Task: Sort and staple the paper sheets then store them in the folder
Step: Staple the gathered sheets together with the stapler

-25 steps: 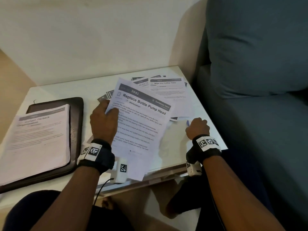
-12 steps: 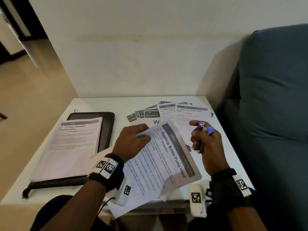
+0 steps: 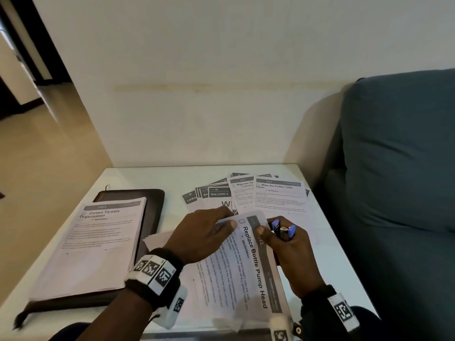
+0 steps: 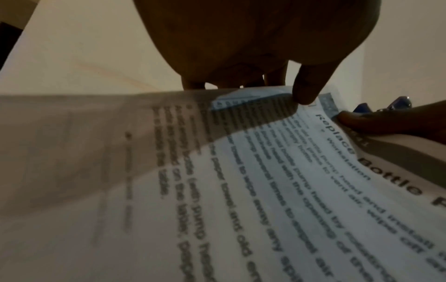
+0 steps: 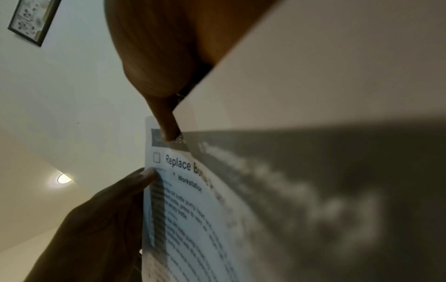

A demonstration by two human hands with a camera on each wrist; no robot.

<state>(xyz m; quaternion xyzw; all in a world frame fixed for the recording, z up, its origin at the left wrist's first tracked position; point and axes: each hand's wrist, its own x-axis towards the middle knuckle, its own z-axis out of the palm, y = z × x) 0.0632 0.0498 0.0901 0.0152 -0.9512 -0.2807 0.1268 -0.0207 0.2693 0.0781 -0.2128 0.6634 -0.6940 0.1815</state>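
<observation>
White table (image 3: 327, 257), hands pinching sheets (image 3: 248, 274), stapler (image 3: 283, 228)

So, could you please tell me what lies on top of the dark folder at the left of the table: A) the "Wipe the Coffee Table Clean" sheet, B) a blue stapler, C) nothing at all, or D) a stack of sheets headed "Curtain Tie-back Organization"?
D: the stack of sheets with that heading lies on the dark folder, while the blue stapler is in the right hand.

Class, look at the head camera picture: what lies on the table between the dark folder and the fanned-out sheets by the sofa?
Only bare white table lies between the folder and the fanned sheets; the head view shows it.
</observation>
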